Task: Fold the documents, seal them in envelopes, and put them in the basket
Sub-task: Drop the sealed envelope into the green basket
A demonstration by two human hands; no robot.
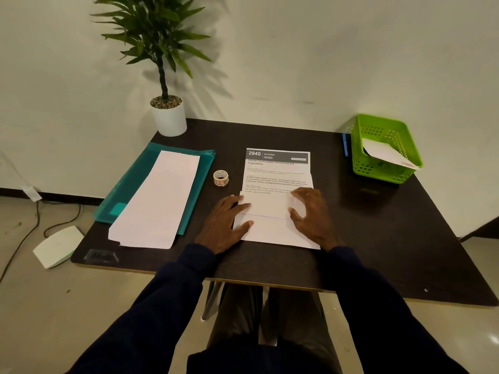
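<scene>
Left hand [225, 222] open, flat on the folded-up lower flap of the document [275, 184] at mid-bench [378, 238]; right hand [310, 214] open, fingers spread on the flap's right edge; green basket [361, 160] at far right holds an envelope [386, 152].
</scene>
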